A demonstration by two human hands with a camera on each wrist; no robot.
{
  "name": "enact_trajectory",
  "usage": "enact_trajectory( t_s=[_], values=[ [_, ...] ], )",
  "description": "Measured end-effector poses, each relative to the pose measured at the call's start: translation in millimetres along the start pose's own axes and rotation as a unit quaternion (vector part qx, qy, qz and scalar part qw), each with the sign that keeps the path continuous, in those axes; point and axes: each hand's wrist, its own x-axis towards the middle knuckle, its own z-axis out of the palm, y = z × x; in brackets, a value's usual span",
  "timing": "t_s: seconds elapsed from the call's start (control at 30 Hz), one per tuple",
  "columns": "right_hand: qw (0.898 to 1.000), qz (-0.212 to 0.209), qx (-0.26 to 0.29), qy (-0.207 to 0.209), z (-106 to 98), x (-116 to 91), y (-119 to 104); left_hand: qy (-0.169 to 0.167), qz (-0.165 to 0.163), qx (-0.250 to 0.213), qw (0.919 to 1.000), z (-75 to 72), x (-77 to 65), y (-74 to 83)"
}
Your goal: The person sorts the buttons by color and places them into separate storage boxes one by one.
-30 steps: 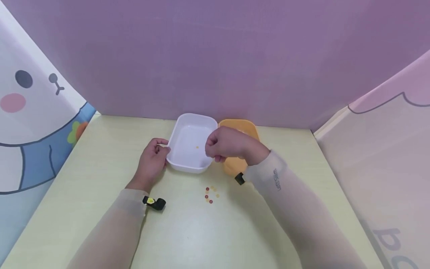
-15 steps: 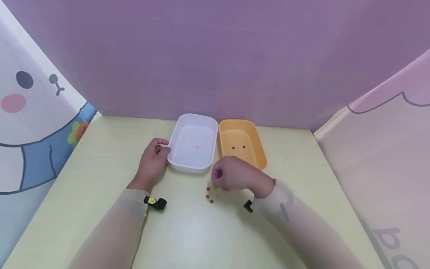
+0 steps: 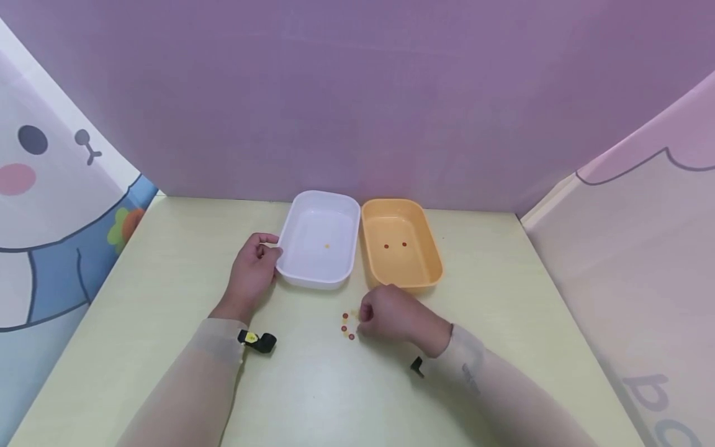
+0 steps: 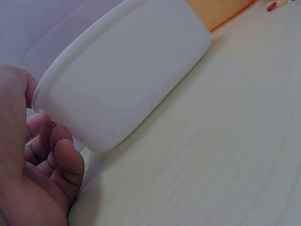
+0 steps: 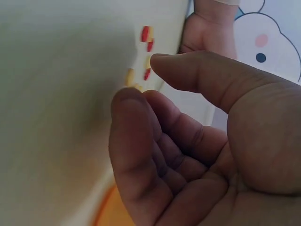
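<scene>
My left hand point(image 3: 251, 273) grips the left rim of a white plastic tray point(image 3: 315, 223); the left wrist view shows its fingers bent at the rim of the tray's outer wall point(image 4: 127, 70). One small yellow disc point(image 3: 326, 246) lies inside. Just in front of an orange tray point(image 3: 399, 270), my right hand point(image 3: 396, 320) is low beside a cluster of small red discs point(image 3: 344, 328) and yellow ones on the table. In the right wrist view, the thumb point(image 5: 188, 70) and index finger point(image 5: 134, 136) stand apart, with nothing held between them. A yellow disc point(image 5: 130, 75) shows right by the index fingertip.
Two red discs, one of them on the left point(image 3: 386, 246), lie in the orange tray, which stands right beside the white one. A purple backdrop point(image 3: 357, 105) rises behind the pale table point(image 3: 313, 397). Printed cloth walls stand at both sides.
My right hand has moved from over the trays down toward me to the discs on the table, uncovering the orange tray. The left hand still holds the white tray.
</scene>
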Motion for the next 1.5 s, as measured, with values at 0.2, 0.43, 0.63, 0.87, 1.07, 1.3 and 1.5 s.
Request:
enact_trajectory(
  t_s=[0.2,0.43,0.63,0.87,1.07,1.3,1.5],
  values=[
    [1.000,0.010,0.009,-0.001,5.9,1.5,4.8,0.001,0.000,0.002,1.0000,0.5,-0.7,1.7],
    [1.000,-0.009,0.004,0.001,10.3,3.8,7.4,0.003,-0.003,0.005,1.0000,0.4,-1.1,1.3],
    [1.000,-0.010,0.005,-0.004,12.1,4.9,8.6,0.004,-0.003,0.009,0.9999,-0.5,-0.7,0.6],
    [1.000,0.000,0.021,-0.007,10.7,3.6,10.1,0.000,-0.004,0.010,0.9999,-0.3,-2.0,1.7],
    [0.999,-0.003,0.031,-0.007,12.8,3.8,12.9,0.002,-0.010,0.018,0.9998,-0.2,-2.8,3.0],
    [0.999,-0.014,0.049,-0.002,14.8,3.3,16.3,0.002,-0.009,0.017,0.9998,0.0,-2.1,2.2],
    [0.998,-0.022,0.060,0.002,15.5,1.3,17.6,0.003,-0.007,0.015,0.9999,0.0,-1.6,1.7]
  ],
)
